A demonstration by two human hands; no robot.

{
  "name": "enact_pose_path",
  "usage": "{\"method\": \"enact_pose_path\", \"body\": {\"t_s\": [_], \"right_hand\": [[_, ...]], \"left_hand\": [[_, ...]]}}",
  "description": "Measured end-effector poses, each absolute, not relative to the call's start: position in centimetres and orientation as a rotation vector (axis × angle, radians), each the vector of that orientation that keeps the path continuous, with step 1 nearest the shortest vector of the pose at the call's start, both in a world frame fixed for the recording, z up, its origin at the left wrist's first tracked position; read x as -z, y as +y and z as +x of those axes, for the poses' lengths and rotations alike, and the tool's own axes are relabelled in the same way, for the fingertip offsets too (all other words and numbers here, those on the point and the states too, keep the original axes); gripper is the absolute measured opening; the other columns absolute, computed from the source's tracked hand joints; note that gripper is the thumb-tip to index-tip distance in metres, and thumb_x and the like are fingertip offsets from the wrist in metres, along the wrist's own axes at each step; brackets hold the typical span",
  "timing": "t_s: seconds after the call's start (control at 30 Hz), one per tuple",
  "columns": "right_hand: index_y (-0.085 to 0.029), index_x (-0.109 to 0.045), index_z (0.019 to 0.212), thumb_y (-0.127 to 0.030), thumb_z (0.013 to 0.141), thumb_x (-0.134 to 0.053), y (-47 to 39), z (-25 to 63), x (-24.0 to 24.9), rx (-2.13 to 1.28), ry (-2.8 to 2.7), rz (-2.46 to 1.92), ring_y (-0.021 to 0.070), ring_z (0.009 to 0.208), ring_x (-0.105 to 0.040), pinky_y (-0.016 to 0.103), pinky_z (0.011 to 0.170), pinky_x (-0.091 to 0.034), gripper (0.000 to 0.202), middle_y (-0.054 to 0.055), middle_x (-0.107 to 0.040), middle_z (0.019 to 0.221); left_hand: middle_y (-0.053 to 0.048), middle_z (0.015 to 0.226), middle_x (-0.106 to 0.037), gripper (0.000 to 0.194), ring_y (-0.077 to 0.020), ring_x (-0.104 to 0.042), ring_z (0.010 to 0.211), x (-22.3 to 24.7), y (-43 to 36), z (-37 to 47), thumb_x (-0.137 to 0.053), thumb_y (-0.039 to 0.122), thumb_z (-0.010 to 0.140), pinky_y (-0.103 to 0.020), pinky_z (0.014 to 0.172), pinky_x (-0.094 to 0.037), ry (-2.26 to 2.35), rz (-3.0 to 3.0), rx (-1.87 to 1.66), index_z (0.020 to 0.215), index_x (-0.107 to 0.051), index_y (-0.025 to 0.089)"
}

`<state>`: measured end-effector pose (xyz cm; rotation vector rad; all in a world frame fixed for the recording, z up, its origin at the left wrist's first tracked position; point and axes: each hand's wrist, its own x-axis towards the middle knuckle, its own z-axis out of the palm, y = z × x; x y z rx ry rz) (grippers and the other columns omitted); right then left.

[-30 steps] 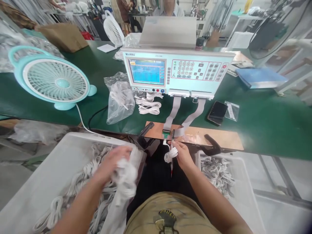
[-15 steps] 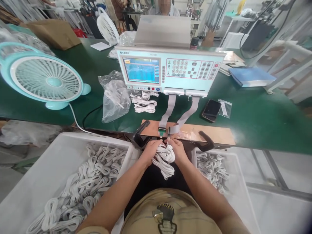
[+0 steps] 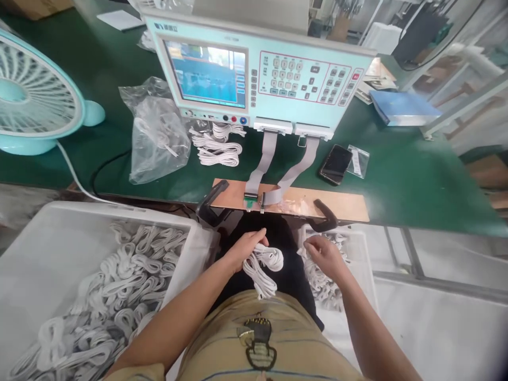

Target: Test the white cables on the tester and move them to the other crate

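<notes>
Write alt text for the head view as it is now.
The left hand holds coiled white cables; the right hand is over a bin of similar coils. Ahead, an instrument with a lit screen stands on a green table.

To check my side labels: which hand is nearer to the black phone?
The right hand: it is over the right-hand bin, across the wooden board from the phone. The left hand, holding coiled cables, is farther off to the left.
</notes>
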<state>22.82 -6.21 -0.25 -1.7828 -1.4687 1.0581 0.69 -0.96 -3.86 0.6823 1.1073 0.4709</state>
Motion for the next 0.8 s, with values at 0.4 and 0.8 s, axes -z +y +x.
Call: {"method": "enact_pose_path", "body": {"t_s": [0.4, 0.8], "right_hand": [[-0.016, -0.06, 0.102, -0.031, 0.086, -0.048, -4.2, 19.2, -4.2, -1.689, -1.947, -0.682, 0.0158, 0.094, -0.052, 0.03, 0.088, -0.039, 0.025, 0.008, -0.056, 0.098], [-0.019, -0.051, 0.088, -0.041, 0.09, -0.035, -5.1, 16.3, -0.1, -1.358, -1.554, -1.352, 0.011, 0.065, -0.042, 0.023, 0.062, -0.036, 0.027, -0.001, -0.046, 0.072]], "left_hand": [[-0.005, 0.068, -0.064, 0.02, -0.0144, -0.055, 0.057, 3.5, -1.5, 3.1, -0.061, 0.032, 0.069, -0.023, 0.051, -0.04, 0.754, 0.912, -0.105, 0.07, -0.065, 0.012], [0.008, 0.053, -0.043, 0.029, -0.0048, -0.039, 0.029, 0.8, -1.7, -0.7, -0.05, 0.047, 0.077, -0.017, 0.029, -0.027, 1.133, 1.224, -0.519, 0.072, -0.048, 0.018]]}}
